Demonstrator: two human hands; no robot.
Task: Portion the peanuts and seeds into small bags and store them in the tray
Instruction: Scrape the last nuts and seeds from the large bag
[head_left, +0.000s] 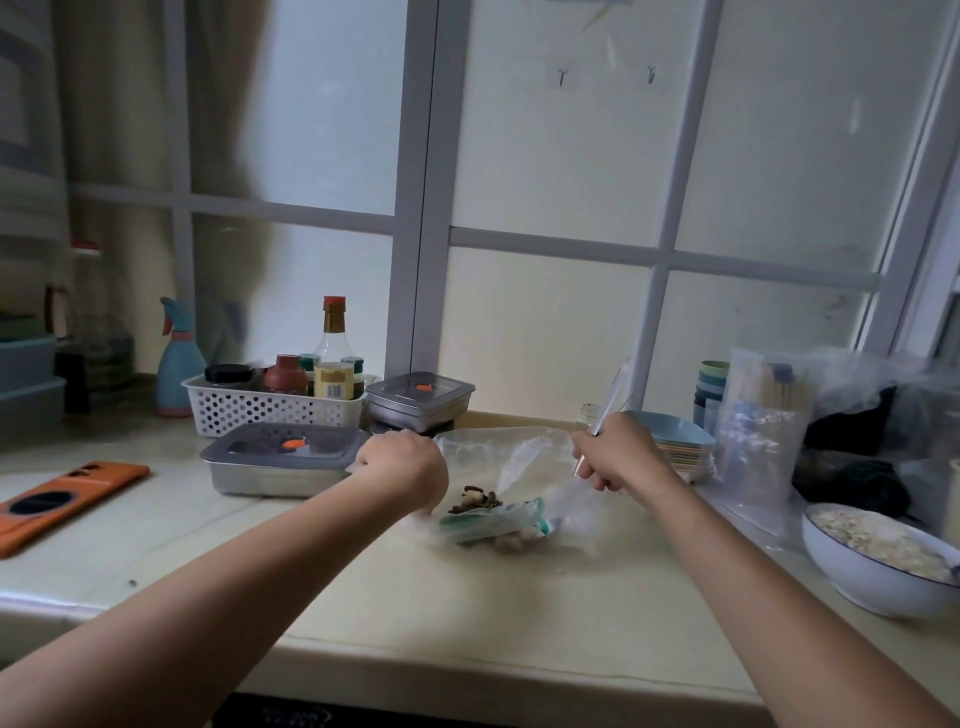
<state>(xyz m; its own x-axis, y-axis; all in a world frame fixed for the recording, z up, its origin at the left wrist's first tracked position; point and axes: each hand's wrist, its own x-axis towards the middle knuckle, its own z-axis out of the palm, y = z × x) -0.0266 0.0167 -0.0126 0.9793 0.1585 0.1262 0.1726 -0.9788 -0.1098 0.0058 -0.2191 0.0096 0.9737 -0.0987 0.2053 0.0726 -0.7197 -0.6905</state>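
A clear plastic bag (511, 457) lies open on the counter between my hands. My left hand (402, 465) grips its left edge with curled fingers. My right hand (613, 454) grips a slim spoon handle (605, 410) that points up and away, its lower end going down into the bag. A small pile of dark seeds and pale nuts (475, 501) lies in front of the bag. Beside it lies a small zip bag with a green strip (498, 525) holding some nuts. A lidded steel tray (283, 460) stands just left of my left hand.
A white bowl of pale seeds (878, 558) sits at the right edge, with clear bags (758, 431) and stacked plates (675, 441) behind. A second lidded tray (421, 397), a white basket of bottles (275, 400), a spray bottle (179, 364) and an orange phone (62, 501) stand to the left.
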